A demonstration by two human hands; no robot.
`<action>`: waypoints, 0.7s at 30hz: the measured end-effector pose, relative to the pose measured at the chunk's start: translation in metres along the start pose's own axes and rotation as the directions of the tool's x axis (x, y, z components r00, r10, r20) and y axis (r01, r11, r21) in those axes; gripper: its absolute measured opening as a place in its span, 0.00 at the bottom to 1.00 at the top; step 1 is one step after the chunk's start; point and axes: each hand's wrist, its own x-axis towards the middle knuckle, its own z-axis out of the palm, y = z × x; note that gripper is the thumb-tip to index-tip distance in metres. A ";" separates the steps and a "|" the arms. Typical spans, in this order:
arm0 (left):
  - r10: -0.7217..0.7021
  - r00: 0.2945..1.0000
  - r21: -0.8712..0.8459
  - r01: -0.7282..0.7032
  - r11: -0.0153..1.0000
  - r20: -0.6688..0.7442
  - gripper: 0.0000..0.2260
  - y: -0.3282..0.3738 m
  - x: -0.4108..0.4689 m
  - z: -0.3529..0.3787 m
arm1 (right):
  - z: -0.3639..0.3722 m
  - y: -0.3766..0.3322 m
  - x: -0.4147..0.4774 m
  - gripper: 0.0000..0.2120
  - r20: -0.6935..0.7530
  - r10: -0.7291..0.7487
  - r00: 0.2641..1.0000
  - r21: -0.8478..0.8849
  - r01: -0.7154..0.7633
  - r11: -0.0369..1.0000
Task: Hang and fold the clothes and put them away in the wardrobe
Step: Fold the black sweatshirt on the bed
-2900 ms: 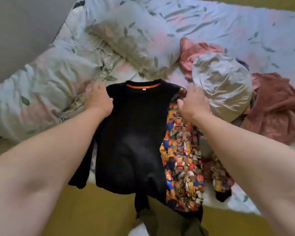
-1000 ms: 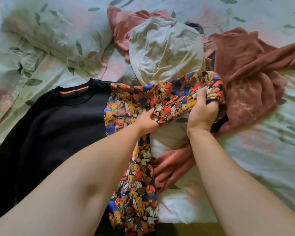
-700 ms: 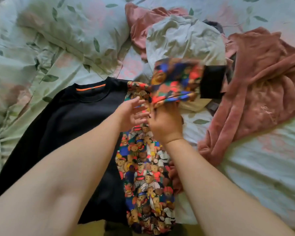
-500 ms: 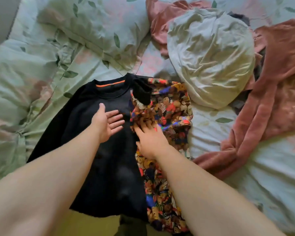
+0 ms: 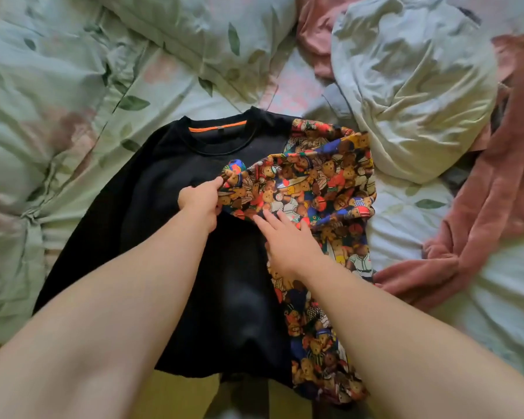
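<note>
**Right sleeve folded in across the chest; left sleeve outstanding**

My left hand [image 5: 201, 201] has its fingers curled on the free end of the teddy-bear print sleeve [image 5: 309, 182] and pinches the cloth there. My right hand [image 5: 285, 237] is flat, fingers straight and spread, pressing the sleeve's lower edge down. It holds nothing.

Change noted: a second ago this sleeve was stretched out to my right, away from the body. Half a second ago it lay bunched at the shoulder, with my left hand flat on the black chest. It now lies spread across the chest, its end past the midline. I judge the first sleeve fold near complete, needing only to be smoothed.

The black sweatshirt [image 5: 170, 207] lies front up on the bed [image 5: 436, 313], neckline away from me and an orange strip inside the collar. The print also runs down its right side. Its hem hangs over the bed's near edge. Its left sleeve lies out to the side, unfolded. I cannot make out the cuff of the folded sleeve.

A pale crumpled garment [image 5: 412, 86] and a pink garment [image 5: 496, 207] wait to the right, near the sweatshirt.
</note>
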 end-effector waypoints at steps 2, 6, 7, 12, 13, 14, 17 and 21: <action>-0.029 0.999 -0.058 0.031 0.998 0.028 0.30 0.005 0.006 -0.009 | -0.003 0.002 0.001 0.35 -0.079 0.029 0.996 0.020 -0.028 0.999; -0.018 0.977 -0.105 0.041 0.994 0.213 0.27 0.013 0.013 -0.032 | -0.016 0.009 0.005 0.29 -0.243 0.104 0.964 0.083 -0.086 0.993; -0.018 0.969 -0.097 0.043 0.994 0.247 0.25 0.013 0.015 -0.038 | -0.020 0.010 0.006 0.27 -0.278 0.117 0.953 0.090 -0.095 0.991; 0.050 0.991 -0.043 -0.045 0.998 0.128 0.12 0.009 0.036 -0.069 | -0.037 0.021 0.017 0.23 -0.456 0.150 0.877 -0.008 -0.172 0.985; 0.079 0.995 -0.010 -0.079 0.997 0.055 0.11 0.004 0.038 -0.073 | -0.039 0.023 0.018 0.23 -0.480 0.177 0.859 -0.016 -0.211 0.977; 0.130 0.990 0.077 -0.126 0.989 -0.049 0.10 -0.002 0.040 -0.078 | -0.040 0.026 0.020 0.24 -0.495 0.209 0.844 -0.017 -0.250 0.968; 0.307 0.901 0.400 -0.171 0.901 -0.306 0.07 -0.023 0.041 -0.085 | -0.046 0.038 0.025 0.26 -0.480 0.306 0.822 -0.030 -0.364 0.931; 0.331 0.840 0.395 -0.155 0.905 -0.430 0.07 -0.021 0.042 -0.074 | -0.050 0.059 0.028 0.27 -0.434 0.376 0.818 -0.048 -0.438 0.898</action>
